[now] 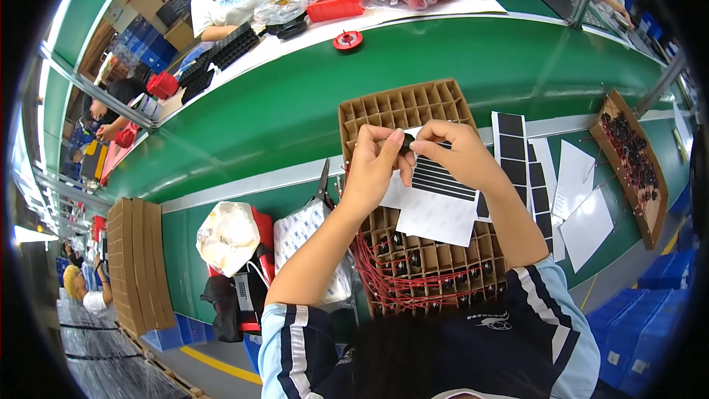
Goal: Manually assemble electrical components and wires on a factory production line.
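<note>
My left hand (373, 166) and my right hand (454, 151) meet above a brown cardboard grid tray (402, 107). Between their fingertips they pinch a small black part (408, 142). Just beneath the hands lies a white backing sheet (436, 210) carrying black adhesive strips. The near cells of the tray hold several small black round parts with red wires (413, 270). The far cells of the tray look bare.
Sheets with black squares (511, 148) and blank white sheets (583, 207) lie to the right, beside a second cardboard tray of black parts (635, 162). Scissors (323, 181), a bag (229, 233) and stacked cardboard (136, 262) sit left. A green conveyor belt (443, 59) runs beyond; people work across it.
</note>
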